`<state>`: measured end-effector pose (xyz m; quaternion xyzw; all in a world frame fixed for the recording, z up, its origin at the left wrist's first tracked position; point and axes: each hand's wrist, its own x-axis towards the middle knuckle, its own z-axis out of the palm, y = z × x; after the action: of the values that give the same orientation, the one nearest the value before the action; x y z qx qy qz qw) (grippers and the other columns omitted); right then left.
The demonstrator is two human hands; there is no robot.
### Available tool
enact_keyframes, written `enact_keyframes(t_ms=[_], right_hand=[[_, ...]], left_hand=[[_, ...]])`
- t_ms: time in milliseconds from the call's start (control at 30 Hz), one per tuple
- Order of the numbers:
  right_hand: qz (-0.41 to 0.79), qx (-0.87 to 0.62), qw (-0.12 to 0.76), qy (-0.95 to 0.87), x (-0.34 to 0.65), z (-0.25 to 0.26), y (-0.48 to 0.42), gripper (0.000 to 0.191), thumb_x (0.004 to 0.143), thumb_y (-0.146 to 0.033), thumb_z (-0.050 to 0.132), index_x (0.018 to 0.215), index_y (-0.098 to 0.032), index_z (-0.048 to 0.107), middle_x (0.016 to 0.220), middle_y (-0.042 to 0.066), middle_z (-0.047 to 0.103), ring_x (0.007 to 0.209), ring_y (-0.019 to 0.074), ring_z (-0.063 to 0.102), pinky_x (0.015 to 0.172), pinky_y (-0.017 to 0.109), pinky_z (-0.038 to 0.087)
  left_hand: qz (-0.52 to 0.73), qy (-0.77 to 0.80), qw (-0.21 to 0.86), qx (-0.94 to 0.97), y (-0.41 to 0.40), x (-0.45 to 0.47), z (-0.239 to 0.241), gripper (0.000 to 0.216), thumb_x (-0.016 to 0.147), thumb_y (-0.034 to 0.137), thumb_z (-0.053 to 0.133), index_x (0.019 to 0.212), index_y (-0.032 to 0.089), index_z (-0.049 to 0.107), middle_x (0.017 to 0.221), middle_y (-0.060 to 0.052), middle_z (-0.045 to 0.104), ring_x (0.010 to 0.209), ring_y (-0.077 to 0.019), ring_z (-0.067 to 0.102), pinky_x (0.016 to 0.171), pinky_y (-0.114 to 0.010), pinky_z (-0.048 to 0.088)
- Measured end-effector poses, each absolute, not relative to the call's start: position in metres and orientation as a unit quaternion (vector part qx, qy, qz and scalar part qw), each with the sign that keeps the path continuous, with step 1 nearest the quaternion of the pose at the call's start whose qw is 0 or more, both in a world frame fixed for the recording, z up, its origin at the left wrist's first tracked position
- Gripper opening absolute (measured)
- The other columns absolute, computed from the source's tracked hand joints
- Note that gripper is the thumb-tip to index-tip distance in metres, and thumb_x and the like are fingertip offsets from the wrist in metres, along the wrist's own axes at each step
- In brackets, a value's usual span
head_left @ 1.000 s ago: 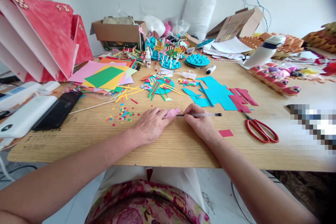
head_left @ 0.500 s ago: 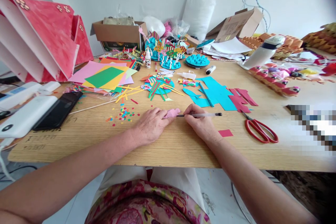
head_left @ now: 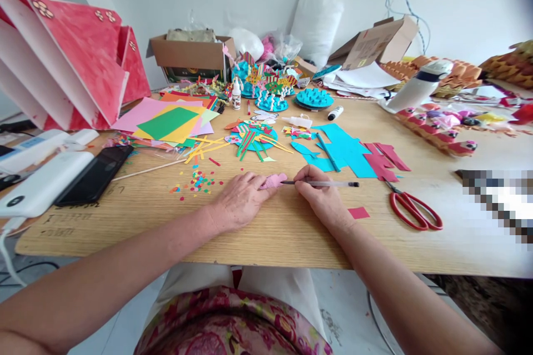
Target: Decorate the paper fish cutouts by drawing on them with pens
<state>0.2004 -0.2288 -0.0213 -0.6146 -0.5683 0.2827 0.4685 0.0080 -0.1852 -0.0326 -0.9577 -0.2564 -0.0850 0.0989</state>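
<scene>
A small pink paper cutout (head_left: 275,179) with dark marks on it, perhaps a fish shape, lies on the table before me. My left hand (head_left: 240,199) pins its left end with thumb and fingers closed on it, partly hiding it. In my right hand (head_left: 317,191) a pen (head_left: 333,183) is pinched close to its point, the tip touching the cutout's right part. Below the pen lies a dark pink paper scrap (head_left: 358,213). Round paper dots (head_left: 202,182) in several colours are scattered left of my left hand.
Red-handled scissors (head_left: 416,212) rest at the right, near blue paper (head_left: 347,150) and crimson pieces (head_left: 377,163). Coloured sheets (head_left: 169,122), a black phone (head_left: 95,176) and a white power bank (head_left: 45,186) lie left. Glue bottles (head_left: 236,94) and blue craft plates (head_left: 314,98) stand behind.
The whole view has shifted slightly. Both hands keep their grips, with the pen still at the pink cutout; little else differs.
</scene>
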Motion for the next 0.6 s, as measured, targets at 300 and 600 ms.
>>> enact_keyframes(t_ms=[300, 600], right_hand=[[0.292, -0.602, 0.459, -0.585, 0.1953, -0.0199, -0.2295, 0.001, 0.064, -0.022, 0.049, 0.064, -0.021, 0.048, 0.053, -0.006, 0.045, 0.049, 0.0106, 0.036, 0.048, 0.025, 0.028], [0.303, -0.599, 0.447, -0.591, 0.1953, -0.0209, -0.2297, 0.002, 0.063, -0.022, 0.050, 0.065, -0.021, 0.049, 0.052, -0.007, 0.043, 0.049, 0.0104, 0.035, 0.048, 0.024, 0.028]], left_hand=[[-0.094, -0.263, 0.081, -0.957, -0.1863, 0.0087, -0.0328, 0.044, 0.096, 0.022, 0.036, 0.140, 0.028, 0.029, 0.107, -0.007, 0.053, 0.098, -0.0207, 0.049, 0.083, -0.034, 0.043], [-0.082, -0.261, 0.072, -0.959, -0.1864, 0.0084, -0.0330, 0.050, 0.094, 0.016, 0.037, 0.142, 0.024, 0.024, 0.116, -0.007, 0.052, 0.101, -0.0207, 0.049, 0.087, -0.036, 0.042]])
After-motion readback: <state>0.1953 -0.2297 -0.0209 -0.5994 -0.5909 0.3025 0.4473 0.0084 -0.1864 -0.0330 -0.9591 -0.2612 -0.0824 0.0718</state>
